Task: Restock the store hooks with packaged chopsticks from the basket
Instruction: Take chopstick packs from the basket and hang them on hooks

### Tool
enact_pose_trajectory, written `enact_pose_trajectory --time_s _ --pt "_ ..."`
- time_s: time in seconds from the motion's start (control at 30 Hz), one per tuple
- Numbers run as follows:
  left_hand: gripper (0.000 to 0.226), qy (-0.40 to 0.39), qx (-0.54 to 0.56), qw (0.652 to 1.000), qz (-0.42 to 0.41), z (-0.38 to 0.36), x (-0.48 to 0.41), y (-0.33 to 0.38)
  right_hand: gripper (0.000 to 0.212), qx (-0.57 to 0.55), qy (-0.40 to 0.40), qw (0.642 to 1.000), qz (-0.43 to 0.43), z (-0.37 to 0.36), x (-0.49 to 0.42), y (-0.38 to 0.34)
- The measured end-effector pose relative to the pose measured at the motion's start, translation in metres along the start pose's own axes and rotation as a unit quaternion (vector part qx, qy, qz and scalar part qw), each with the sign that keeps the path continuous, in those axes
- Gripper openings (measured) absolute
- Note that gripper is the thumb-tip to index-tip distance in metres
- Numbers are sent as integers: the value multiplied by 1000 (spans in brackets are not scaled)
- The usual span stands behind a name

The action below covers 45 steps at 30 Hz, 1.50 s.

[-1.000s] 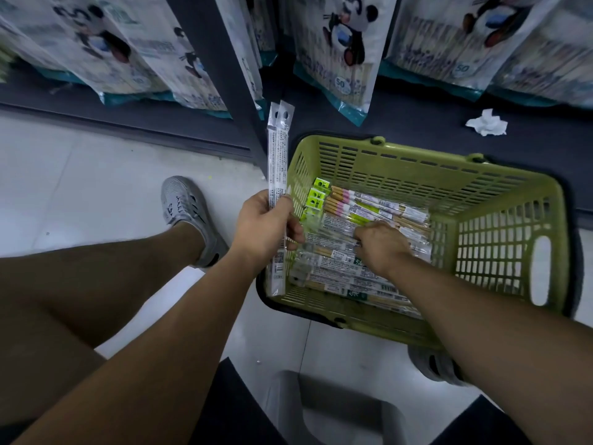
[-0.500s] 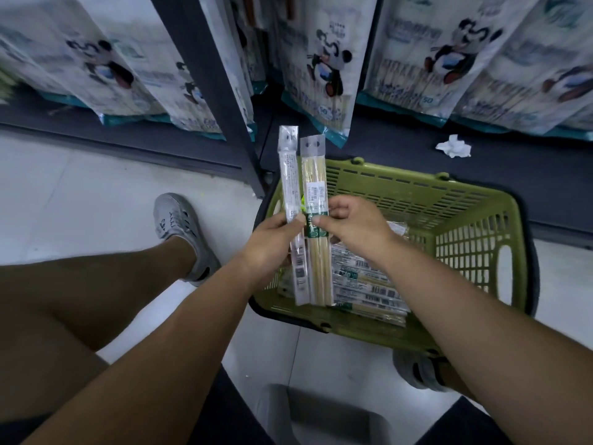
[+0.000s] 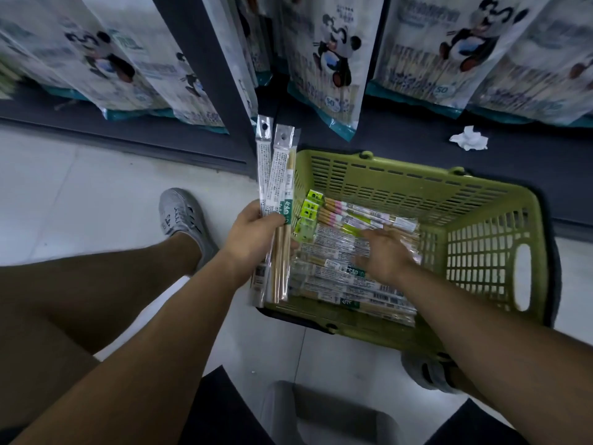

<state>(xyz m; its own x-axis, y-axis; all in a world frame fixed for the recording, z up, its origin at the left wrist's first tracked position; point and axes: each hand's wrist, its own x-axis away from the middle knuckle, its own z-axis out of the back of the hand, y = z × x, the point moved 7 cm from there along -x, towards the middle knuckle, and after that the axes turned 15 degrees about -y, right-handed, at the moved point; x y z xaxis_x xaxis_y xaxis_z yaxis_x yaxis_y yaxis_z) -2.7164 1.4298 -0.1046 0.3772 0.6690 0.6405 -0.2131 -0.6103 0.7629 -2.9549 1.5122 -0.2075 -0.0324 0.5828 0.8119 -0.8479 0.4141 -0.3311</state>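
A green plastic basket stands on the floor, holding several packaged chopsticks laid flat. My left hand grips a small upright bundle of chopstick packs at the basket's left rim, their punched tops pointing at the shelving. My right hand is blurred, fingers spread, low over the packs inside the basket and holding nothing.
Large panda-printed bags hang over a dark bottom shelf behind the basket. A crumpled white tissue lies on that shelf. A dark upright post stands left of the basket. My grey shoe rests on the white floor.
My right hand passed a chopstick pack into my left hand's bundle, let go, and dropped back over the packs in the basket. The view tilted back down.
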Motion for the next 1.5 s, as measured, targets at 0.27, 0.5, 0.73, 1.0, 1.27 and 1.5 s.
enact_pose_trajectory --time_s 0.27,0.5,0.73,1.0,1.27,1.5 --pt "17 -11 30 999 1 -4 -3 -3 41 137 30 990 -4 -13 -17 -10" --pt "22 -12 33 999 -1 -4 -3 -3 41 121 -6 992 39 -3 -13 -9" --pt "26 -6 32 999 -6 -9 0 -2 27 -82 47 991 100 39 23 -24" --pt "41 -15 59 998 -24 -17 0 -3 23 -282 62 933 213 61 76 -108" --pt "42 -12 39 998 -56 -17 6 -1 28 -272 37 936 222 56 84 -120" --pt "35 -57 41 995 -71 -20 3 4 7 -273 55 927 252 59 80 -118"
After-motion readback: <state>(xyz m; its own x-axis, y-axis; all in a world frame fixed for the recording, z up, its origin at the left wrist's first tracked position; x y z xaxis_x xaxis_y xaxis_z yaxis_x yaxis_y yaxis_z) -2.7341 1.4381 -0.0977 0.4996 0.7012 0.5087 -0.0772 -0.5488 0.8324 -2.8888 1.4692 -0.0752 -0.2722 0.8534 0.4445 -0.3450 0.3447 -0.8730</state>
